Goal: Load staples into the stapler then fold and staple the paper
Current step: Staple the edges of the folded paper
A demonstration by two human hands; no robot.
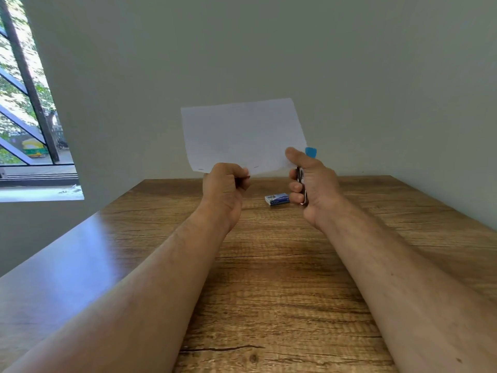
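I can read no writing anywhere: the small staple box [277, 199] has a blue and white print, but it is too small and blurred to read. The sheet of paper [243, 135] shows only faint marks and two short dark lines near its lower edge, maybe staples, I cannot tell.

I hold the paper up in the air above the far part of the bench [269, 278], in front of the grey wall [242, 49]. My left hand [224, 185] pinches the lower edge of the paper with curled fingers. My right hand [309, 184] is closed around the stapler [301, 181] at the lower right corner of the paper; my thumb presses on top. Of the stapler I see only a dark and metal part between my fingers and a blue tip beyond the thumb.

The staple box lies on the wooden bench, between my two hands and behind them. At the left is a window [24, 103] with dark bars; trees and a yellow vehicle are outside.

I count one paper, one stapler, one box, two hands.
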